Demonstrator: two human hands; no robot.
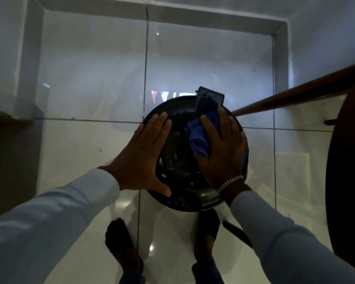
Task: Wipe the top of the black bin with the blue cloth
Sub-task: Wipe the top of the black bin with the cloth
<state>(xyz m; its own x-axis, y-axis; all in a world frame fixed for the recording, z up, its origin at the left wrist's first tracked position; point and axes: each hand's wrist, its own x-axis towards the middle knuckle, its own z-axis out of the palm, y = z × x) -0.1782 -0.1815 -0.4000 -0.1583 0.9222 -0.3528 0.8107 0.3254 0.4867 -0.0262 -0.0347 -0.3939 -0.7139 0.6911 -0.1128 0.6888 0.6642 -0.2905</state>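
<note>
A round black bin (178,160) stands on the tiled floor below me, seen from straight above. My left hand (141,158) lies flat with fingers spread on the left rim of its lid. On the right half of the lid my right hand (223,148) presses the crumpled blue cloth (199,138); a silver bracelet circles that wrist. The cloth bulges out from under my thumb and fingers, and a strip shows past the palm's right side. At the lid's far edge a dark flap (209,101) sticks up.
A brown wooden table edge (344,181) curves down the right side, and a wooden bar (295,93) slants from it toward the bin. My two feet in dark sandals (121,242) stand just below the bin. White walls enclose the tiled corner beyond.
</note>
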